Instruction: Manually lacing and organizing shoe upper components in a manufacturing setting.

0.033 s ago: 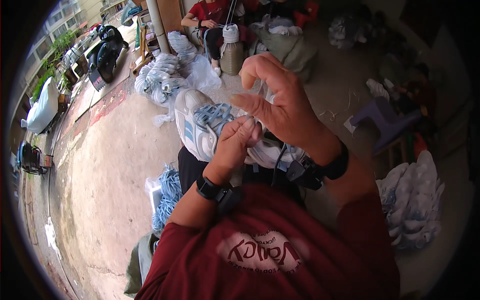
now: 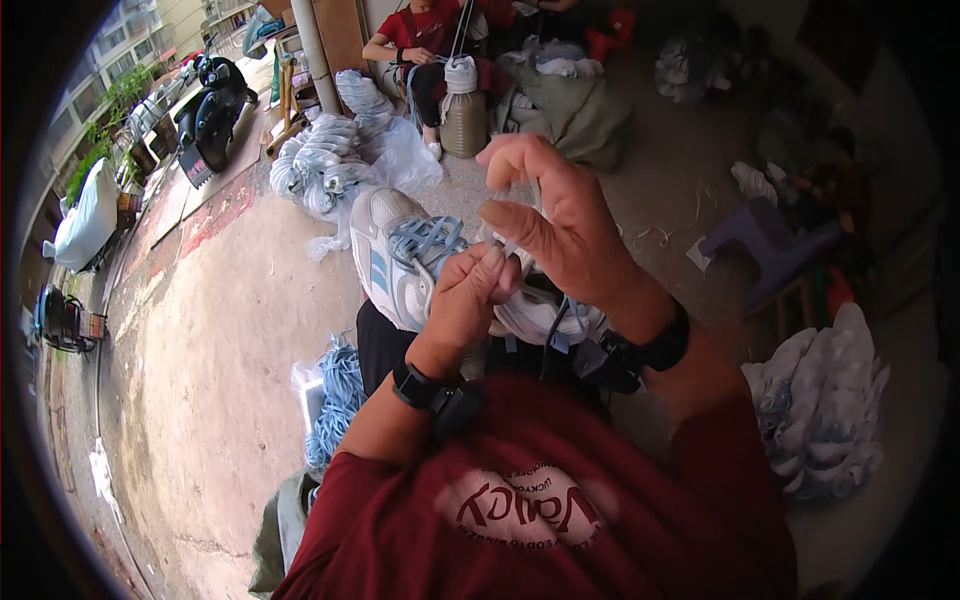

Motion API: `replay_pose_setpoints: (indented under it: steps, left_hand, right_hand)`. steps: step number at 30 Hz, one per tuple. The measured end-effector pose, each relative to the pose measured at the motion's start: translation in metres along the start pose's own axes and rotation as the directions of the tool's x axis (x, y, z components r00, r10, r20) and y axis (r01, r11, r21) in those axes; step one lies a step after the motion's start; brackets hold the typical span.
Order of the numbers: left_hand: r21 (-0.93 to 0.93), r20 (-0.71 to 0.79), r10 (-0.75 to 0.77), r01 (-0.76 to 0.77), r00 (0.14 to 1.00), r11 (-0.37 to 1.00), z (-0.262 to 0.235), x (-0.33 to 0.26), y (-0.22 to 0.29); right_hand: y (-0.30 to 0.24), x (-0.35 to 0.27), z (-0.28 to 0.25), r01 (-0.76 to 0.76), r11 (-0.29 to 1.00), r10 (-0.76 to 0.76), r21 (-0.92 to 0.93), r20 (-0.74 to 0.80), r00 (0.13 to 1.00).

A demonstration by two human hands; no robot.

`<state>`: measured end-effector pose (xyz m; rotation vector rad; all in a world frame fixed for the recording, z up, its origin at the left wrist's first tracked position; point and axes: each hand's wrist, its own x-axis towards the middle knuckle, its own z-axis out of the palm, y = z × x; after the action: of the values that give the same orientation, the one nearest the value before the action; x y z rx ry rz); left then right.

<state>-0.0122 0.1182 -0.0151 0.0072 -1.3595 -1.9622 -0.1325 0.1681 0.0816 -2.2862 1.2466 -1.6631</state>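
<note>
My left hand (image 2: 468, 290) is closed, thumb pressed to the fingers on a small pale thing that I cannot make out. Just above and right of it, my right hand (image 2: 575, 235) is curved, with a gap between thumb and index fingertip. A pale strand shows faintly behind its fingers. A white and grey sneaker (image 2: 385, 260) with blue stripes lies over my lap, left of my hands. Its light-blue laces (image 2: 428, 238) cross at the front. Beneath my hands is another white shoe (image 2: 540, 318), partly covered by them.
A bundle of blue laces (image 2: 338, 400) lies at my left. White shoe pieces (image 2: 315, 165) are heaped ahead, more (image 2: 820, 400) stacked at the right. A purple stool (image 2: 765, 245) stands right. Ahead, a seated person (image 2: 425, 40) works behind a brownish jar (image 2: 463, 125). A scooter (image 2: 210, 115) is parked far left.
My right hand has come down slightly, and its thumb and index fingertip are nearer each other. My left hand keeps its pinch in about the same place.
</note>
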Motion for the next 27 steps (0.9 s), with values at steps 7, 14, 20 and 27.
replay_pose_setpoints:
  steps: [7, 14, 20, 27]
  left_hand:
    - [-0.276, -0.034, 0.183, -0.186, 0.982, 0.943, 0.021, -0.011, 0.038]
    - [-0.448, -0.098, 0.177, -0.202, 0.979, 0.871, 0.039, -0.026, 0.084]
    - [-0.189, 0.222, 0.148, -0.106, 0.964, 0.976, 0.084, -0.048, 0.068]
    - [0.375, 0.134, 0.429, -0.446, 0.893, 0.813, 0.048, -0.049, 0.067]
  right_hand:
    - [-0.001, -0.084, 0.019, -0.448, 0.675, 0.352, 0.586, 0.278, 0.894]
    - [-0.012, -0.119, 0.018, -0.421, 0.596, 0.546, 0.684, 0.039, 0.837]
    - [-0.013, -0.11, 0.042, -0.134, 0.921, 0.137, -0.365, -0.018, 0.99]
    - [-0.009, -0.116, 0.05, -0.305, 0.911, 0.33, -0.278, 0.048, 0.943]
